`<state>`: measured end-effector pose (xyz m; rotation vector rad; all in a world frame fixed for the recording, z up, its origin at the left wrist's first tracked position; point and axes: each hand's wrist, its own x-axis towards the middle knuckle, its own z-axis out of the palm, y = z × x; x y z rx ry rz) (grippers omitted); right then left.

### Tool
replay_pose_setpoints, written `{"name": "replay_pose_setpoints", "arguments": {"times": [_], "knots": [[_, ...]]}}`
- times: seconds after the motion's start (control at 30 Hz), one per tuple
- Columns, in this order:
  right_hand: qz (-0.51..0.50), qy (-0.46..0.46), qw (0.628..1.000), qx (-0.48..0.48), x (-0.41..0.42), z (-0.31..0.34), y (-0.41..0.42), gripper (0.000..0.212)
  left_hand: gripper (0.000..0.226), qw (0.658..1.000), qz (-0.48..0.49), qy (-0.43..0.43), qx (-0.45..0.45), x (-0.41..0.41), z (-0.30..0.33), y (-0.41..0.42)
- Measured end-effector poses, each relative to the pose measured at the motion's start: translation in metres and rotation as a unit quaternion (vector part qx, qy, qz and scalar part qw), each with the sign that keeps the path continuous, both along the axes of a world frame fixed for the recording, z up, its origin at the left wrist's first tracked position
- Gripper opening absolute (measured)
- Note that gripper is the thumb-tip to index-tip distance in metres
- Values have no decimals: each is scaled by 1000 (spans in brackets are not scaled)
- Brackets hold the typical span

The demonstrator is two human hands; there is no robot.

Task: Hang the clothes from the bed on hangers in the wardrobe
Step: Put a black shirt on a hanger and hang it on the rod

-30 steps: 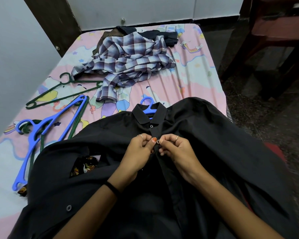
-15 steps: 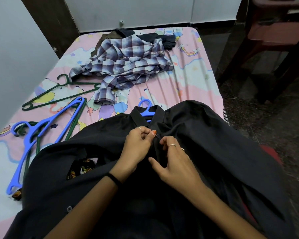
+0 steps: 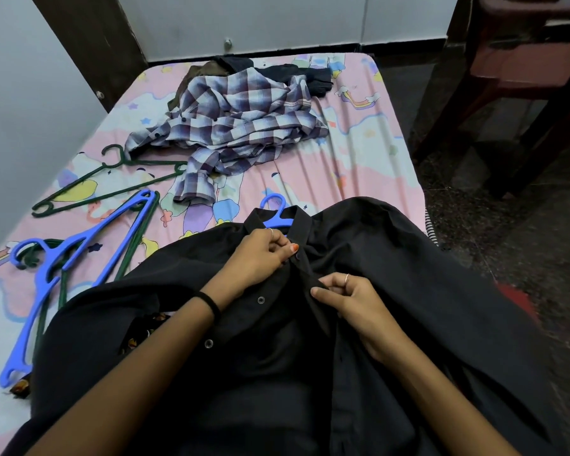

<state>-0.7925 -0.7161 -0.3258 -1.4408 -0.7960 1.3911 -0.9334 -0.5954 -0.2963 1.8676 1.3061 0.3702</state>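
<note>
A black shirt point(image 3: 408, 291) lies spread over the near end of the bed point(image 3: 359, 166), with a blue hanger point(image 3: 275, 215) inside it, hook poking out above the collar. My left hand point(image 3: 260, 255) pinches the shirt's left front edge just below the collar. Lower down, my right hand point(image 3: 352, 301) pinches the right front placket. A plaid shirt point(image 3: 237, 126) lies crumpled at the far end of the bed, over some dark clothes point(image 3: 310, 77).
Loose hangers lie on the bed's left side: a blue one point(image 3: 69, 264) and dark green ones point(image 3: 106, 182). A grey wall runs along the left. A dark wooden chair point(image 3: 514, 80) stands on the speckled floor to the right.
My right hand has slid down the placket, away from the left hand. The left hand stays near the collar. The view has tilted slightly.
</note>
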Motion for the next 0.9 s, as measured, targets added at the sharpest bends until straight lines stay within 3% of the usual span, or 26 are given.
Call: {"name": "replay_pose_setpoints", "arguments": {"times": [0.23,0.37,0.57,0.77,0.9], "knots": [[-23,86,996,4,-4,-2,1,11,20,1000,17,-20,-2,-7,-5,-3],[-24,108,994,18,-4,1,-1,1,12,994,18,10,106,-15,5,-18],[-26,109,993,24,-1,2,-4,6,13,935,-95,119,319,-47,12,-42],[16,89,996,11,-1,4,-9,11,30,862,-270,166,396,-80,-1,-43],[19,94,995,17,-1,8,-12,25,30,865,-278,174,380,-89,-11,-42]]}}
